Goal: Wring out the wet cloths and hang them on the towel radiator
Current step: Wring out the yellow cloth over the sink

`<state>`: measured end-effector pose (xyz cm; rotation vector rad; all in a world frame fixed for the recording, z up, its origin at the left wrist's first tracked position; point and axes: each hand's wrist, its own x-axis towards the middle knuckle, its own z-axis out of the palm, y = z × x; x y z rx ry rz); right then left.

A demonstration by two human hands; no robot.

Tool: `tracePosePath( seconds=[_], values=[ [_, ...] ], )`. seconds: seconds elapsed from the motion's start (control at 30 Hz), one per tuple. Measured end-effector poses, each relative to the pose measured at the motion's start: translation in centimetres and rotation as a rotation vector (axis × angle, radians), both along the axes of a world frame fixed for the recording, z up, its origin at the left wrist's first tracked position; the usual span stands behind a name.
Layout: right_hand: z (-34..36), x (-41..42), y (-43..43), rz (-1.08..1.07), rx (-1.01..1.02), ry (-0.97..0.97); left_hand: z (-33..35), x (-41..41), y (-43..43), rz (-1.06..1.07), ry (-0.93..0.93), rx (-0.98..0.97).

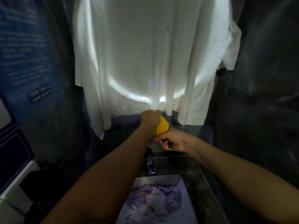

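1. Centrally, just below the middle toward six o'clock: yellow cloth (161, 127), twisted into a short, thick, ribbed roll, slanting from upper left to lower right above the tap (150, 162).
2. Left hand (149, 118): fingers wrapped tight round the roll's upper end, knuckles level with the hem of the hanging towel.
3. Right hand (172, 140): at five o'clock of the left, fingers curled and closed on the roll's lower end. Dark strip between the fingers, cannot tell what.
4. From ten to two o'clock: white towel (145, 54), hung flat and wide, nubby weave, soft vertical folds, bright arc of light across it. Straight lower hem just behind the left hand; touching it or not, cannot tell.
5. Tight at the sides: dark mottled wall close at three o'clock, blue sign (24, 54) with pale blurred lettering at nine to ten o'clock. Only a low dark gap under the towel's hem, around the hands.
6. At six o'clock, between the forearms: sink (161, 179), straight-edged, pale and smooth inside. Knobbly purple cloth (173, 195) in it, pale fluffy cloth (156, 206) bunched on top, touching.
7. Glossy chrome tap at the basin's back rim, spout reaching over it.
8. Along the basin's right edge at four to five o'clock: counter (199, 183), dark speckled stone, polished, raised lip running toward the lower corner.
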<state>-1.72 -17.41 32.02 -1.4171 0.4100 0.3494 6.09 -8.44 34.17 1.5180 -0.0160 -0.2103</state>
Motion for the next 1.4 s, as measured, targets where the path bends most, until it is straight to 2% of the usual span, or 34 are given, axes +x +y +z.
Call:
tracePosePath(
  seconds=[0.07, 0.13, 0.23, 0.3, 0.4, 0.47, 0.5, 0.53, 0.6, 0.63, 0.7, 0.73, 0.8, 0.93, 1.0, 1.07, 1.17, 1.27, 1.33, 1.4],
  values=[
    [-0.1, 0.4, -0.2, 0.015, -0.042, 0.026, -0.2, 0.3, 0.1, -0.021, 0.056, -0.056],
    [-0.1, 0.4, 0.0, 0.009, -0.165, 0.030, -0.4, 0.6, 0.1, -0.029, 0.052, -0.009],
    [-0.5, 0.6, 0.8, -0.030, -0.467, 0.007, -0.8, 1.5, 0.1, -0.001, -0.065, 0.240],
    [-0.7, 1.2, 1.4, -0.013, -0.754, 0.002, -1.4, 0.9, 0.2, 0.035, -0.239, 0.524],
    [-0.8, 1.2, 2.1, 0.131, -1.185, -0.029, -1.6, 0.7, 0.2, 0.031, -0.300, 0.637],
    [-1.6, 1.1, 2.5, 0.208, -1.294, -0.105, -3.2, 0.9, 0.2, 0.012, -0.340, 0.691],
    [-2.2, 1.1, 2.6, 0.211, -1.294, -0.115, -4.0, 1.3, 0.1, 0.047, -0.312, 0.681],
    [-2.2, 1.1, 2.5, 0.214, -1.282, -0.111, -4.5, 1.0, 0.3, 0.058, -0.194, 0.614],
    [-2.0, 1.2, 1.6, 0.310, -1.207, -0.010, -5.2, 1.4, 0.4, -0.001, -0.045, 0.360],
    [-1.4, 1.1, 0.6, 0.326, -1.043, 0.049, -5.2, 1.4, 0.7, -0.064, 0.040, 0.166],
    [0.0, 1.1, -1.9, 0.285, -0.571, 0.131, -4.5, 1.1, 1.9, -0.264, 0.212, -0.180],
    [0.8, 1.2, -3.2, 0.303, -0.365, 0.175, -3.7, 0.6, 2.6, -0.381, 0.209, -0.283],
    [2.0, 1.1, -5.0, 0.422, -0.109, 0.231, -2.5, 0.4, 3.5, -0.523, 0.136, -0.457],
    [3.0, 1.4, -5.2, 0.593, 0.110, 0.251, -0.6, -0.1, 3.5, -0.570, -0.058, -0.581],
    [2.9, 1.2, -4.5, 0.600, 0.115, 0.225, 0.4, -0.2, 3.2, -0.585, -0.116, -0.565],
    [2.9, 1.0, -3.5, 0.560, 0.005, 0.167, 1.5, -0.7, 3.3, -0.550, -0.112, -0.492],
    [3.5, 0.4, -1.0, 0.415, -0.341, 0.113, 1.8, -0.9, 3.0, -0.330, -0.156, -0.273],
    [3.6, 0.8, 0.7, 0.250, -0.700, 0.119, 1.9, -0.7, 2.3, -0.149, -0.148, -0.204],
    [3.3, 1.2, 1.3, 0.187, -0.842, 0.084, 1.7, -0.5, 1.7, -0.073, -0.141, -0.141],
    [2.7, 1.2, 1.3, 0.160, -0.882, 0.019, 1.2, -0.2, 1.4, -0.039, -0.148, -0.083]
  ],
)
